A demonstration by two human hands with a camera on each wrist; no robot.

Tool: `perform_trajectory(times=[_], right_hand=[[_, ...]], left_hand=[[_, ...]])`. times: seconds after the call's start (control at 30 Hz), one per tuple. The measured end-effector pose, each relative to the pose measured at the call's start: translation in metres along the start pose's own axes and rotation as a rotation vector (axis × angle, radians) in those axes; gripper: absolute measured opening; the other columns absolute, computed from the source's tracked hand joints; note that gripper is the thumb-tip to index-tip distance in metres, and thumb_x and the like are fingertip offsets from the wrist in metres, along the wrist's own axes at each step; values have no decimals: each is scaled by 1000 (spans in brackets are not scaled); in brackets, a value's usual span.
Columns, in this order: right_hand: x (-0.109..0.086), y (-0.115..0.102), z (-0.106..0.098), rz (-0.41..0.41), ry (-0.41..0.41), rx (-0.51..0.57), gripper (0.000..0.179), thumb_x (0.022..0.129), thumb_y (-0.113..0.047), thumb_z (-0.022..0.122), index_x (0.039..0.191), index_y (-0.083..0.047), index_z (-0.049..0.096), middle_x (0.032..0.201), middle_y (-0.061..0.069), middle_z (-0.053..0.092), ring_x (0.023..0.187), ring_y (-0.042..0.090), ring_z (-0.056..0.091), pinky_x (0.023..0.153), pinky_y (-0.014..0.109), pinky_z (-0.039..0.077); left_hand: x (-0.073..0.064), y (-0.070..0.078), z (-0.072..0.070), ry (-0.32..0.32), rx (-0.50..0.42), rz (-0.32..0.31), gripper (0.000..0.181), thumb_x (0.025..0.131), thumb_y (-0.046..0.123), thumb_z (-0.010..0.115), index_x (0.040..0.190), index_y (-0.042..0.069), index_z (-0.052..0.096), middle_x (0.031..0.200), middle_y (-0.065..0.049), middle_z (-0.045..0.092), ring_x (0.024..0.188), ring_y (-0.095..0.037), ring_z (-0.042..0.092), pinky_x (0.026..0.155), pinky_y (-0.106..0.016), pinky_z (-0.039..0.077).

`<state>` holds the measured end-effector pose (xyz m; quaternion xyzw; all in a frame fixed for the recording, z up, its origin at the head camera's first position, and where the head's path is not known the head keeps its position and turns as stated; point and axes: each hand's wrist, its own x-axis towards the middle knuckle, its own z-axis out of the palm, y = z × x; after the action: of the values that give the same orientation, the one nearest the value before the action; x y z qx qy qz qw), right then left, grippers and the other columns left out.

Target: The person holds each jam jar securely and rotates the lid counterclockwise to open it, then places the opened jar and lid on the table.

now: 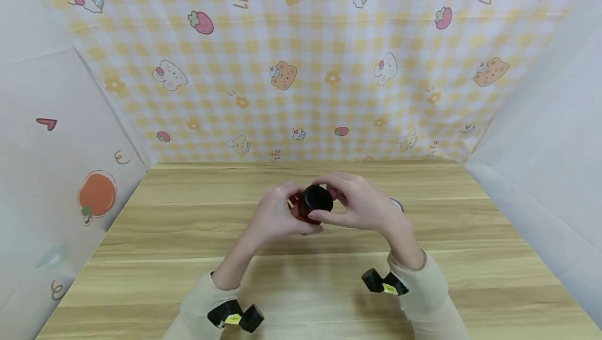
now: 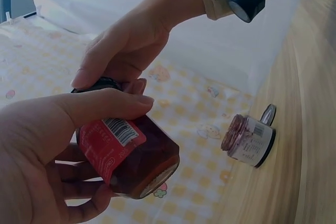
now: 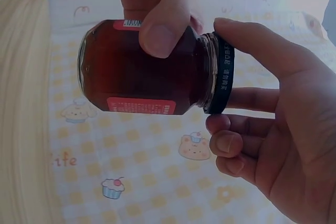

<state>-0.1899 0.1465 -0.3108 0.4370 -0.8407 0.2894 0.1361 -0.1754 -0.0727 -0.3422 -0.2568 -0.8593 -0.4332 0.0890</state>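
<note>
Above the table, my left hand grips the body of a glass jar with dark red contents and a red label. The jar is tilted, its black lid facing up toward the head camera. My right hand holds that lid by its rim, thumb on one side and fingertips on the other. In the right wrist view the lid sits on the jar's neck. The left wrist view shows the jar's base and a barcode on the label.
A second glass jar with a white label stands lidless on the wooden table. Beside it is a round lid, which in the head view peeks out behind my right wrist. A checked cloth hangs at the back, with white sheets at both sides.
</note>
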Motion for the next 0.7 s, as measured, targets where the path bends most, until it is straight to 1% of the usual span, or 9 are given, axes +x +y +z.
perform_trajectory(times=[0.17,0.33,0.5,0.57,0.7], right_hand=[[2,4,0,6,-20,104,44,87,-30,81,125,-14,66,80,-8,53,65,9,47,56,25,41],[3,10,1,36,-12,179,41,90,-24,79,127,-15,63,81,-6,56,65,11,50,56,29,45],[3,14,3,54,-1,198,41,91,-22,77,128,-14,60,82,1,59,66,12,53,58,31,48],[3,16,3,67,4,202,41,92,-21,76,128,-13,59,82,1,60,67,11,54,58,32,49],[3,19,5,95,10,202,40,93,-21,75,127,-10,57,83,-5,60,67,10,55,59,33,50]], left_hand=[[1,-4,-4,-28,-83,3,50,62,24,98,104,13,74,93,7,68,78,-12,59,68,-30,52],[2,-7,-8,-35,-148,-35,51,63,23,97,108,13,74,94,5,70,78,-15,61,66,-31,53],[3,-9,-13,-17,-177,-90,54,63,23,97,110,11,73,95,2,71,79,-19,61,64,-33,54],[2,-10,-15,-6,-184,-110,55,63,22,97,111,11,73,95,1,70,79,-21,61,64,-34,54],[3,-13,-17,26,-181,-134,57,62,21,97,113,10,73,95,0,71,79,-21,62,65,-36,54]])
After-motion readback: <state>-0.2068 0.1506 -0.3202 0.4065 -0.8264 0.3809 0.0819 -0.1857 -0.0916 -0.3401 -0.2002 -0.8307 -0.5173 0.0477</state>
